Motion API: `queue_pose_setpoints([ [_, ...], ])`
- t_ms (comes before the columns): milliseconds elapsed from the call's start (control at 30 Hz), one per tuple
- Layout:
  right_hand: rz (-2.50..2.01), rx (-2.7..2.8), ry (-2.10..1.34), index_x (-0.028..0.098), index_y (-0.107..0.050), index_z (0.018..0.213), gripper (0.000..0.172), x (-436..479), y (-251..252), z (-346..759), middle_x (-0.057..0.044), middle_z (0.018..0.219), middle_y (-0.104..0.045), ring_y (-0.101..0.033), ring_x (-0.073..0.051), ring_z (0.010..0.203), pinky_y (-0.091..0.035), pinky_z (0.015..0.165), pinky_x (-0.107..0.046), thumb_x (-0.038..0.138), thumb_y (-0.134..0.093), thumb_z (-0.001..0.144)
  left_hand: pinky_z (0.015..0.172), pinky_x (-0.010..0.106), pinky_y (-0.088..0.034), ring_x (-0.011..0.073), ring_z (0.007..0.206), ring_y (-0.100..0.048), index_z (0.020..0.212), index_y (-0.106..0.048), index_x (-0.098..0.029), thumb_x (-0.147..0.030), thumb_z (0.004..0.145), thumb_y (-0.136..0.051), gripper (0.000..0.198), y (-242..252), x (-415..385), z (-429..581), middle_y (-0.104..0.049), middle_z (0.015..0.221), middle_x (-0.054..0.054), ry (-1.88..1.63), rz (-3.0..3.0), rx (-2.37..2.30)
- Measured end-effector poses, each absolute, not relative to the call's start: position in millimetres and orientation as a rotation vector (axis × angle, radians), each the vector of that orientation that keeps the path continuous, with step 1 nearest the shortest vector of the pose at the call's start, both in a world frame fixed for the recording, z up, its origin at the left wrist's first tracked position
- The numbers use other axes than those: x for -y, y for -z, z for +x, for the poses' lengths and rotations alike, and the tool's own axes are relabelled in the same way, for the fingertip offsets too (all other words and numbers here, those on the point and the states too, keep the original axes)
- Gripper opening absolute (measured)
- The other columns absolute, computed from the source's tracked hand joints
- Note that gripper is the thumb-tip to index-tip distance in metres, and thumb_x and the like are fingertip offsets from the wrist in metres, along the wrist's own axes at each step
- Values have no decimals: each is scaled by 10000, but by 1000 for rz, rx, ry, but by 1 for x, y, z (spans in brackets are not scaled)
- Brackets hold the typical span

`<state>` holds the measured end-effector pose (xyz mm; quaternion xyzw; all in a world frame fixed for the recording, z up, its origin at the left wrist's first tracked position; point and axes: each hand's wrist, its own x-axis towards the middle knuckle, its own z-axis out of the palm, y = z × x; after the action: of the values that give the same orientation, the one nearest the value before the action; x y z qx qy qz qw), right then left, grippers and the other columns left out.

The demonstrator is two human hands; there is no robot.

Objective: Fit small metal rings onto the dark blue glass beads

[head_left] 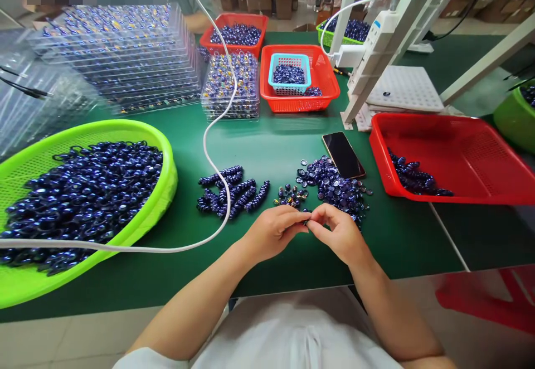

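Observation:
My left hand [273, 231] and my right hand [339, 234] meet fingertip to fingertip over the green table [267, 146]. Both pinch a small dark piece [306, 218] that the fingers mostly cover. Just beyond my right hand lies a loose pile of shiny dark blue discs [340, 190]. A few blue and gold pieces [291, 196] sit beyond my left fingers. Farther left are several stacked rows of dark blue pieces [238, 193]. A black phone [343, 155] touches the back of the disc pile.
A green basket [169, 174] of dark blue pieces stands at left, crossed by a white cable [205, 140]. Red trays [460, 160] [330, 87] stand right and behind. Clear tray stacks [137, 68], a metal post [384, 40] and a person's arm [198, 22] are farther back.

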<state>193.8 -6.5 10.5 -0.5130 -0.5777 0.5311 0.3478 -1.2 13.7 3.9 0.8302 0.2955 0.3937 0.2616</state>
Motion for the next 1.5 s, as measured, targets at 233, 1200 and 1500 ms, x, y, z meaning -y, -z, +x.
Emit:
queue_pose_setpoints([
  [233, -1305, 1403, -1457, 204, -531, 784, 196, 1, 0, 194, 32, 702, -565, -534, -125, 644, -436, 600, -251, 350, -650, 839, 659, 263, -540, 155, 762, -665, 1198, -666, -189, -122, 921, -550, 308, -1, -6, 6, -710, 904, 98, -1074, 2134, -848],
  [1200, -963, 1948, -580, 266, -602, 1006, 190, 8, -11, 188, -39, 907, -650, -632, -195, 861, -537, 771, -359, 114, -582, 895, 500, 211, -408, 81, 510, -514, 790, -716, -128, -244, 699, -732, 148, -19, -6, 15, -664, 656, 12, -915, 956, -1097],
  [1500, -1190, 1959, -747, 227, -571, 932, 99, 7, -9, 192, -38, 862, -601, -592, -188, 810, -486, 758, -339, 150, -508, 937, 749, 318, -540, 209, 862, -673, 1038, -734, -162, -223, 886, -580, 225, -9, -2, 11, -743, 957, 97, -925, 1574, -1157],
])
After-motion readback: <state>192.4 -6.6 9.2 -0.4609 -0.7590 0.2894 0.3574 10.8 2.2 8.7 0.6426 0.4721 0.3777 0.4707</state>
